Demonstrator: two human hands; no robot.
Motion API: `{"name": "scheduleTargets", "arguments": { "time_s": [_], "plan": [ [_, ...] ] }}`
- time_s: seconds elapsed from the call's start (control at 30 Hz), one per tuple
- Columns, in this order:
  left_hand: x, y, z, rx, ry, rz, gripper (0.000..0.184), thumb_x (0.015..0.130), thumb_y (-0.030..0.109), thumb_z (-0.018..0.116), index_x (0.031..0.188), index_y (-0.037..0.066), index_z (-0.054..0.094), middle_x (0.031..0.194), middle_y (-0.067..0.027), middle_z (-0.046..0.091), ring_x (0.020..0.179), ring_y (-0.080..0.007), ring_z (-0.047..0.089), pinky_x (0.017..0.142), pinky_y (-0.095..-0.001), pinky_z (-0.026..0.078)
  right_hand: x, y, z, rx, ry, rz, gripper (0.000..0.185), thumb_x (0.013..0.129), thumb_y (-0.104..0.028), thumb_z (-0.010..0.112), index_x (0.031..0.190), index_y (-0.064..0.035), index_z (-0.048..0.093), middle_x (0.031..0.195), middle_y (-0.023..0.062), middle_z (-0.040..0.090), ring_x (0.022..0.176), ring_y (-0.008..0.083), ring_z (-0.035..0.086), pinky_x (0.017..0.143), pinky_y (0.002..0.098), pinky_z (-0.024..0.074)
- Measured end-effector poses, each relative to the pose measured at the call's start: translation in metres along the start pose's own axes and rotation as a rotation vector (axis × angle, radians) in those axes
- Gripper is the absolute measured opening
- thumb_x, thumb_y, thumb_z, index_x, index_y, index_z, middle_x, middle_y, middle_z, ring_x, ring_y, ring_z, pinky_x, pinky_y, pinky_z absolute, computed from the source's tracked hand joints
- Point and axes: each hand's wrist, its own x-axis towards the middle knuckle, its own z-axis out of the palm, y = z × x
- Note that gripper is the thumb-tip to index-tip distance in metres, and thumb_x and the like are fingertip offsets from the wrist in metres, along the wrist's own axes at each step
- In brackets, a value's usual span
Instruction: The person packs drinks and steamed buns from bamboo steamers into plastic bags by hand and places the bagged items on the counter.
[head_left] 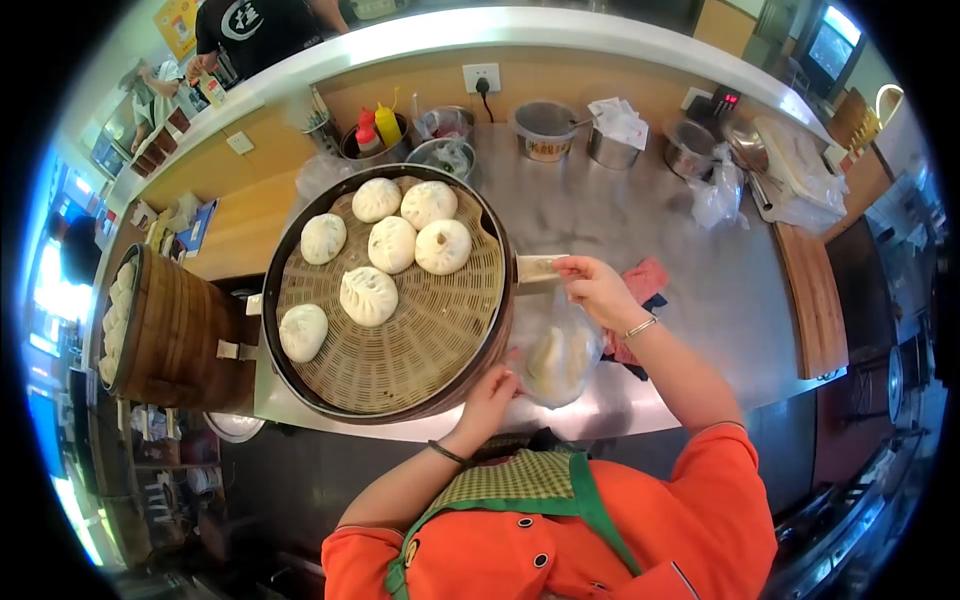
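A large round steamer point(400, 365) holds several pale buns on its woven mat; one pleated bun point(368, 296) lies near the middle. Beside its right wall, a clear plastic bag point(560, 358) with pale buns inside is over the steel counter. My left hand point(488, 398) is low between the steamer wall and the bag, its fingers curled at the bag's left edge. At the bag's top is my right hand point(594, 290), fingers pinched on the plastic, with the fingertips close to the steamer's light handle point(537, 270).
Another tall steamer point(175, 330) with buns stands at left. Sauce bottles point(387, 125), a labelled tub point(545, 130) and metal pots point(690, 150) line the counter's back. A red cloth point(645, 280) lies right of the bag. A person point(255, 40) is beyond the ledge.
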Motion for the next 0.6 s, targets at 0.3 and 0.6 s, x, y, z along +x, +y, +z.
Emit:
{"name": "scheduleTargets", "arguments": {
  "time_s": [0.3,0.6],
  "plan": [
    [0.003,-0.021,-0.01,0.243,0.076,0.127,0.014,0.089,0.015,0.046,0.088,0.004,0.053,0.078,-0.0002,0.052,0.076,-0.0094,0.049,0.072,-0.0216,0.039,-0.041,0.046,-0.063,-1.006,0.43,-0.525,0.041,0.073,-0.01,0.058,0.113,-0.0041,0.05,0.104,0.0147,0.052,0.095,0.0265,0.05,0.083,0.0339,0.0399],
    [-0.043,0.02,-0.026,0.332,-0.103,0.084,0.04,0.087,0.018,0.049,0.123,0.003,0.04,0.117,-0.0108,0.049,0.096,-0.0181,0.054,0.083,-0.027,0.042,-0.059,0.106,-0.164,-1.464,0.48,-0.442,0.047,0.075,-0.002,0.049,0.12,-0.0101,0.045,0.11,0.0193,0.047,0.1,0.0359,0.045,0.086,0.0397,0.0378]
  ]
}}
